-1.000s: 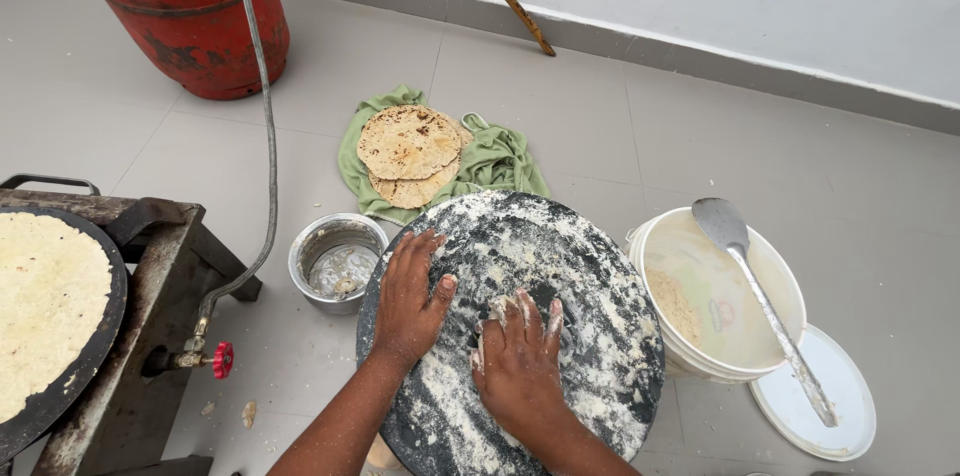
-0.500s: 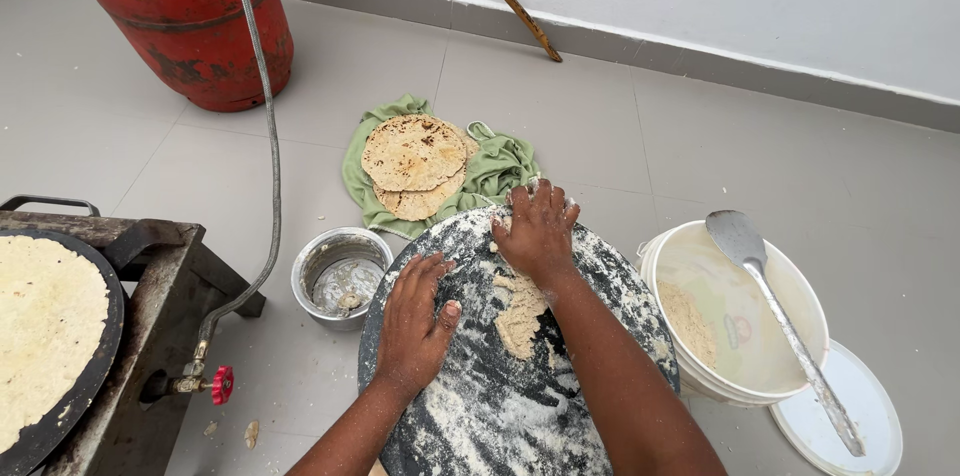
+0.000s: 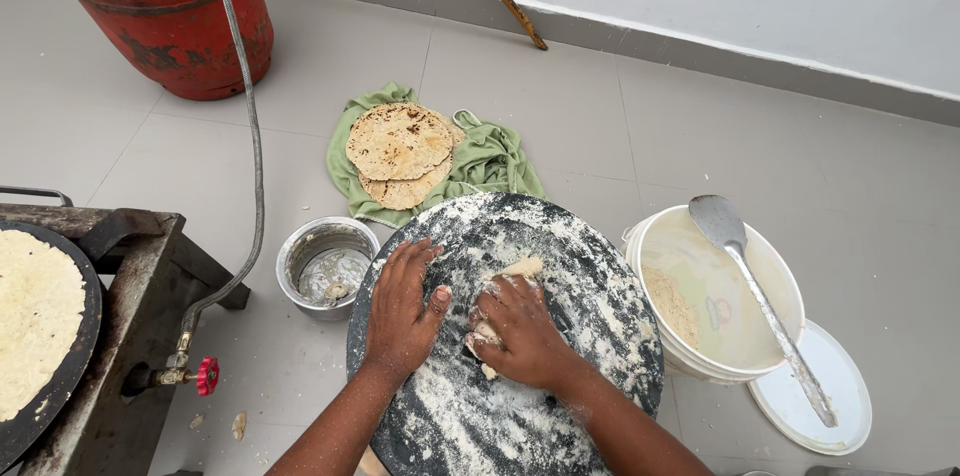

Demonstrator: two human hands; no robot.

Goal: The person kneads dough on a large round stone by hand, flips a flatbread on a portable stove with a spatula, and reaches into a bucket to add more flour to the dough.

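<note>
Both hands work on a round dark board (image 3: 560, 336) dusted with flour, lying flat on the tiled floor (image 3: 700, 146).

Right hand (image 3: 520, 331): fingers curled, knuckles up, closed over a lump of pale dough (image 3: 520, 269). The dough shows at the fingertips and extends away from the person toward the board's far half; how much lies under the palm cannot be told. Its long axis cannot be judged.

Left hand (image 3: 402, 311): open, flat, palm down on the board's left part, thumb pointing toward the right hand, just beside it. It is not touching the dough.

The dough therefore lies directly beneath and ahead of the right hand, which is the nearer one; from the left hand it lies to the right.

Surroundings: a small steel bowl (image 3: 327, 266) just left of the board; a white bucket (image 3: 715, 291) with a metal spatula (image 3: 760, 301) to the right; cooked flatbreads (image 3: 400, 151) on a green cloth (image 3: 490, 161) beyond; a red gas cylinder (image 3: 160, 11) far left.
</note>
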